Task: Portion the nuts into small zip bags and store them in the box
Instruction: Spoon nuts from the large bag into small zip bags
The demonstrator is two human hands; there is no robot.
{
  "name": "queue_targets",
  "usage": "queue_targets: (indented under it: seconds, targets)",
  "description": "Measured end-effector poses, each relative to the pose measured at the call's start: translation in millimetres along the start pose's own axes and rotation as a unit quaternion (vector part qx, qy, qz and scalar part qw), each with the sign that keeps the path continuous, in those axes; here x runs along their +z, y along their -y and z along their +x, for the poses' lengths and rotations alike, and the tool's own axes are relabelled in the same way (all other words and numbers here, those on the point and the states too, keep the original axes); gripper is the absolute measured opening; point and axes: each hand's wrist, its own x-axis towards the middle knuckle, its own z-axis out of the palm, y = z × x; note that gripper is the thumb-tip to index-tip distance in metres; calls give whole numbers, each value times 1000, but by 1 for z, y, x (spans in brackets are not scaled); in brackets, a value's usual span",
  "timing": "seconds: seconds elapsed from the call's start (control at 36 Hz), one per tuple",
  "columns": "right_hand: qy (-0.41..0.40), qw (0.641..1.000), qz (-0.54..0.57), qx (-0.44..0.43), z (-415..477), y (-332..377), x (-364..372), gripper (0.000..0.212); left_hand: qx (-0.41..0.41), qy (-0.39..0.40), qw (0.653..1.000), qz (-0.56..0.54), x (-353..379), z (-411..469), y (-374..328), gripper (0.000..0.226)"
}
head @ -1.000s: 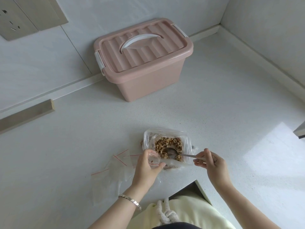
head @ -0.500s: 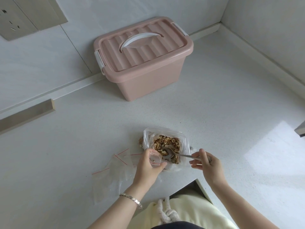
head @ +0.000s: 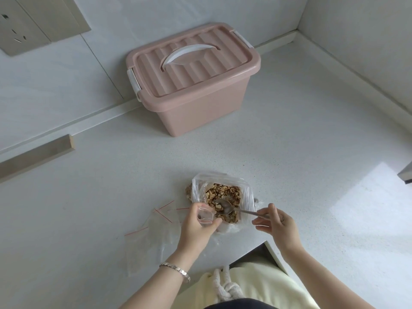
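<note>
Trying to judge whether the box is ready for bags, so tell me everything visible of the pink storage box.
The pink storage box looks like opaque plastic, rectangular, narrowing toward its base. Its ribbed lid is on, with a white handle lying flat in a recess and white latches at both short ends. It stands upright on the white countertop, at the back close to the wall, turned at an angle. Nothing rests on it; its contents are hidden.

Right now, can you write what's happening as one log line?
step: scooping | left hand: holds small zip bag open | right hand: holds spoon at the nuts | box: lid on
</note>
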Motion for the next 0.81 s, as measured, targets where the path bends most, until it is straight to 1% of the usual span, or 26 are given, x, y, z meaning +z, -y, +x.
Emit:
queue_targets:
  seconds: [0.08,0.14,0.17,0.22,0.31,0.44,0.5,0.56,0.61,0.67,0.75,0.81]
  targets:
    - [5,997,50,58,2,1,-2,37,-3,-3,1000,-10,-1,1,1,28]
    - [6,996,58,71,1,1,-4,37,-6,-2,1000,-22,-1,1,1,28]
    - [1,997,49,56,0,1,-4,37,-7,-1,1000,-28,-1,0,1,28]
    - [-23,1000,-5,-7,-1,-2,-3,35,-6,1,999,-34,-1,0,2,28]
    - [-34,992,-91,-85,-3,-6,0,31,-10,7,999,-30,-1,-1,3,28]
    - [17,982,-150,-116,-1,-5,-4,25,-22,5,999,-42,-3,1,1,28]
    - [32,969,-191,-152,-1,-3,-10,23,-24,7,998,-50,-4,1,1,27]
    - [28,949,-235,-207,-4,-2,-14,24,-25,6,998,-53,-4,1,1,27]
    - [22,937,-260,-234,-8,-4,-12,27,-24,4,998,-54,-3,1,1,27]
    - [13,956,-223,-191,-10,-9,-6,25,-21,0,998,-53,-1,1,0,27]
    - [-12,991,-108,-79,-7,-9,-2,30,-23,-2,998,-61,-1,0,-2,26]
    - [-12,1000,-28,-2,-3,-4,-4,33,-28,2,998,-62,-2,0,-1,27]
